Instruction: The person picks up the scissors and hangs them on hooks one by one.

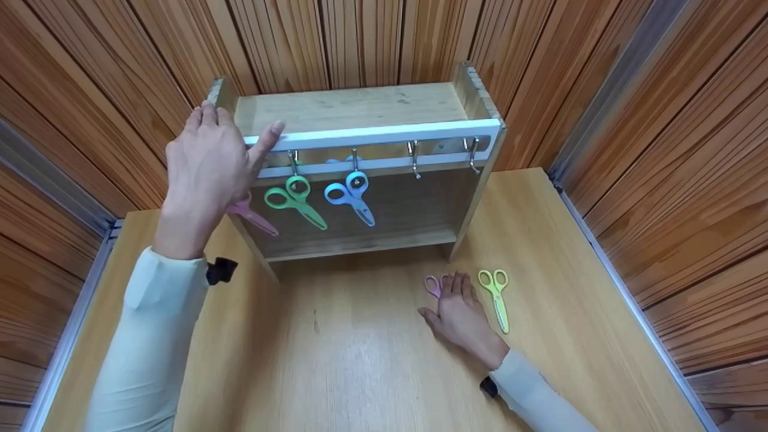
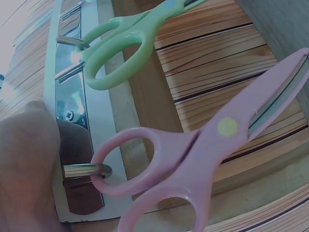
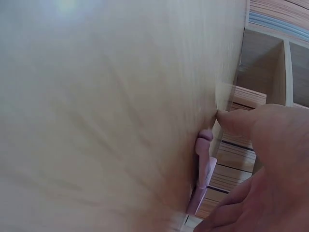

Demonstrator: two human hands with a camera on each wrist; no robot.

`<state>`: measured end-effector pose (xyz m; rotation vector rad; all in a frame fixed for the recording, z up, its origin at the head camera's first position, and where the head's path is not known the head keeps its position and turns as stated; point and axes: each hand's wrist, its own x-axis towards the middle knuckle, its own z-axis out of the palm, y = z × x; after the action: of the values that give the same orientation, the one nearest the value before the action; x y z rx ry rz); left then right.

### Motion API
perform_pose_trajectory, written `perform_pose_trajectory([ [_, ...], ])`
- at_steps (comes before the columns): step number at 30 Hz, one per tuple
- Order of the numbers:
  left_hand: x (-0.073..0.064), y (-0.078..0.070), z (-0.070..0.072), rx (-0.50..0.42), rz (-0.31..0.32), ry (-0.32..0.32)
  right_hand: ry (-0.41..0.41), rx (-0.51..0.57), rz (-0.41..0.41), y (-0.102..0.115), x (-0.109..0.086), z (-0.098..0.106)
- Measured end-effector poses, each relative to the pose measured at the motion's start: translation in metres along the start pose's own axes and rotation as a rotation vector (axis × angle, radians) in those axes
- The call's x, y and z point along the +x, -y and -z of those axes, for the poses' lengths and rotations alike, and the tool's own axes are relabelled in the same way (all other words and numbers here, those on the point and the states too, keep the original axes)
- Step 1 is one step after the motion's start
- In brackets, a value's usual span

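Note:
My left hand [image 1: 207,159] rests on the left top corner of a wooden shelf [image 1: 360,107], fingers extended along its side and thumb over the white hook rail [image 1: 384,133]. Below that hand, pink scissors [image 2: 227,128] hang by one handle loop from a hook. Green scissors [image 1: 307,211] and blue scissors [image 1: 362,207] hang on the hooks to their right. On the table my right hand [image 1: 465,315] reaches over purple-pink scissors [image 1: 426,285], its fingers extended and covering most of them; in the right wrist view the scissors [image 3: 203,164] lie beside the thumb.
Yellow-green scissors [image 1: 499,300] lie on the table [image 1: 360,360] just right of my right hand. Two more hooks [image 1: 414,159] on the rail's right side carry nothing. Wood-patterned walls [image 1: 678,150] enclose the table at the back and sides.

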<state>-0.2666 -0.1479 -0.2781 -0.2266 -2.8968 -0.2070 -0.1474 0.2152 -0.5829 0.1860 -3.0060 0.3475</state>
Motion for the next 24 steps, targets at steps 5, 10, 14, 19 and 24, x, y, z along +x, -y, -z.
perform_pose_trajectory([
  [5,-0.0026,0.0001,0.0004,-0.01,-0.003,-0.014,0.113,0.03,-0.038,-0.0016,0.0015,0.0001],
  [10,-0.0026,-0.0001,0.0022,-0.014,-0.003,-0.015,0.07,-0.033,0.005,-0.0017,0.0023,0.001],
  [14,-0.0016,-0.0002,0.0032,-0.012,-0.001,-0.009,-0.044,-0.159,0.095,-0.001,0.0033,0.0029],
  [19,-0.001,-0.0003,0.0024,-0.013,0.003,0.014,-0.175,-0.261,0.156,0.0001,0.0038,0.0022],
  [24,-0.0012,0.0007,0.0012,-0.021,0.0,0.021,-0.257,-0.333,0.181,0.0004,0.0065,-0.0018],
])
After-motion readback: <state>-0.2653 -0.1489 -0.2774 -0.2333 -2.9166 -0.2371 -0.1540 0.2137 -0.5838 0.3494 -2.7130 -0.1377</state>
